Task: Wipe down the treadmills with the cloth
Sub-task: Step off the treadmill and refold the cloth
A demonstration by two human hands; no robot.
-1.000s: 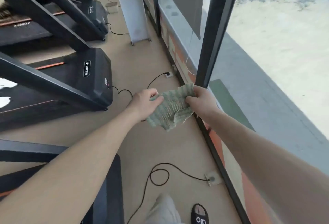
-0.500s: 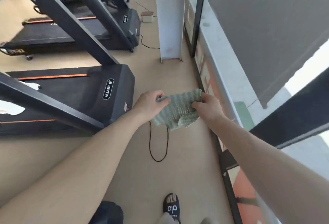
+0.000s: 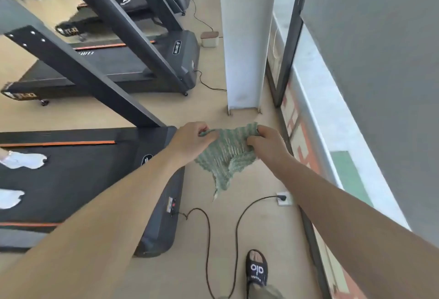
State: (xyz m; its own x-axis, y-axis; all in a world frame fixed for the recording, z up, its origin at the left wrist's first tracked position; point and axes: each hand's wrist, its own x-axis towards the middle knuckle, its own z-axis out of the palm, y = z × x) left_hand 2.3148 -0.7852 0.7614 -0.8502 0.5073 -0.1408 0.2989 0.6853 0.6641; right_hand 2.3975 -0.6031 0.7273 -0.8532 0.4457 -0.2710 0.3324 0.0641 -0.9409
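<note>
A green ribbed cloth (image 3: 225, 153) hangs spread between my two hands in mid-air above the floor. My left hand (image 3: 190, 143) pinches its left top corner and my right hand (image 3: 266, 143) grips its right top corner. A loose corner dangles downward. The nearest black treadmill (image 3: 83, 180) lies at the left, its front end just under my left forearm. A second treadmill (image 3: 133, 65) stands behind it, and a third one (image 3: 147, 1) farther back.
A black power cord (image 3: 209, 239) loops across the tan floor to a floor socket (image 3: 283, 199). My sandalled foot (image 3: 256, 269) is at the bottom. A white pillar (image 3: 242, 37) and the window frame (image 3: 289, 44) bound the right side. Another person's white shoes (image 3: 23, 160) are on the near treadmill.
The view has travelled forward along the row of treadmills. Both hands keep hold of the cloth, which now hangs more opened out with a corner trailing down.
</note>
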